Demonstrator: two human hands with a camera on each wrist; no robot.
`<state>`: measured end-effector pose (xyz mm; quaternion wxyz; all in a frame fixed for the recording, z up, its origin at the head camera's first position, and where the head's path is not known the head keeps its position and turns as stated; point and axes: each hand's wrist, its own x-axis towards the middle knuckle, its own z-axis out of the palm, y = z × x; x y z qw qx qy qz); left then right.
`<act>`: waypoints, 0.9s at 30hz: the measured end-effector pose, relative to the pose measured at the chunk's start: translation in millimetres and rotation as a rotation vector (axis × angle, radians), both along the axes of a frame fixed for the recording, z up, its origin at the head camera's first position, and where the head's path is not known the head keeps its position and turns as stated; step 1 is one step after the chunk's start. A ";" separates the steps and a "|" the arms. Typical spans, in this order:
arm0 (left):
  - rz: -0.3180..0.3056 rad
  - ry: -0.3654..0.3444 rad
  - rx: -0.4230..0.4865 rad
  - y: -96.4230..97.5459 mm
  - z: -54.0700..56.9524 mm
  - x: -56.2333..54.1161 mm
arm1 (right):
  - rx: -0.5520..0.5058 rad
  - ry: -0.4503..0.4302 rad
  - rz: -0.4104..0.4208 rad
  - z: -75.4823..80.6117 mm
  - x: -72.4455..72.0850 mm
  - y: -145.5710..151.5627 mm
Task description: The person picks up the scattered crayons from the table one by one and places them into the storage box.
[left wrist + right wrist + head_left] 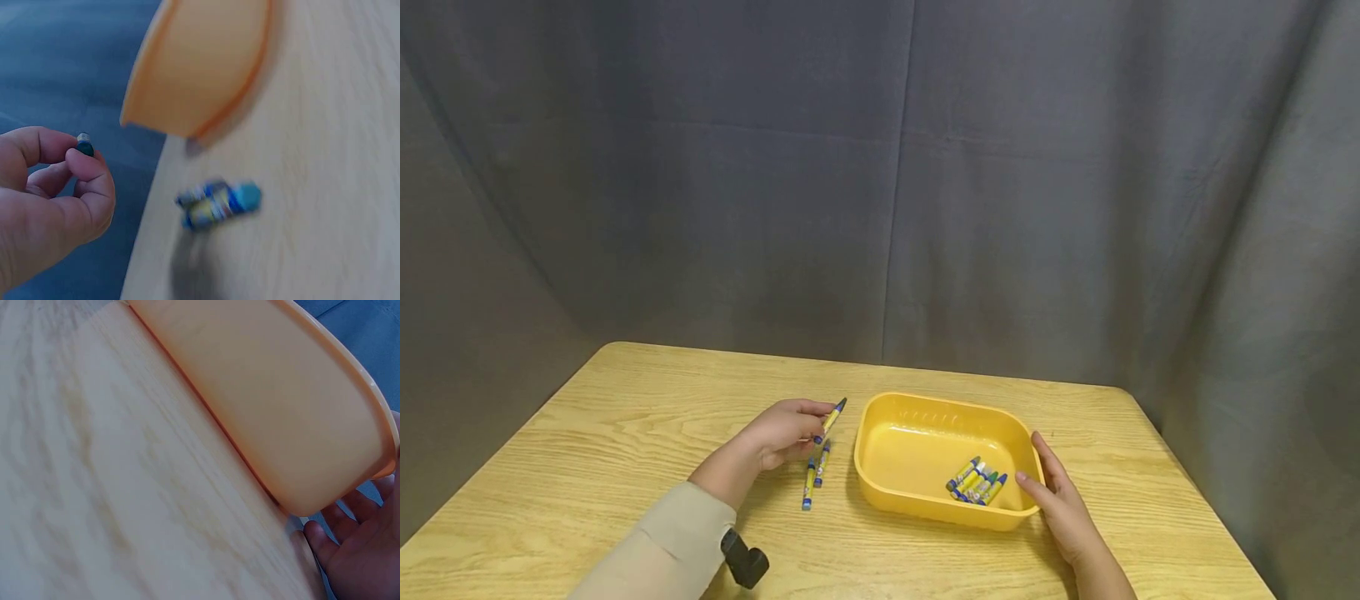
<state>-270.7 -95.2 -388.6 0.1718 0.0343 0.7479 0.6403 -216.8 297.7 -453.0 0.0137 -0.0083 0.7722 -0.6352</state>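
Note:
My left hand (786, 435) pinches a crayon (832, 418) with a yellow wrapper and a dark tip, held up just left of the yellow plastic tray (880, 498). In the left wrist view, the dark green end of this crayon (85, 145) sticks out between thumb and fingertips. Below that hand, two more crayons (807, 487) lie side by side on the table. My right hand (1063, 504) grips the tray's right end, thumb over the rim and fingers along the outer wall. Several crayons (976, 481) lie together inside the tray, near its front right corner.
The wooden table (647, 417) has rounded far corners. A grey curtain (775, 208) hangs behind it and along both sides. A black device (745, 560) is strapped at my left sleeve.

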 end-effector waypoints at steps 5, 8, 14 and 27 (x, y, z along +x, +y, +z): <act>-0.026 -0.012 0.053 24.1 10.9 -6.0 | 0.010 0.005 0.000 -1.2 -0.5 -0.6; -0.043 -0.022 0.071 41.6 15.2 -8.2 | 0.015 0.007 0.005 -1.2 -0.5 -0.9; -0.085 -0.026 0.063 78.1 18.1 -10.5 | 0.008 0.017 0.013 -1.1 -0.8 -2.2; -0.088 -0.027 -0.117 141.0 -6.0 -8.0 | 0.009 0.017 0.007 0.4 -1.2 -4.5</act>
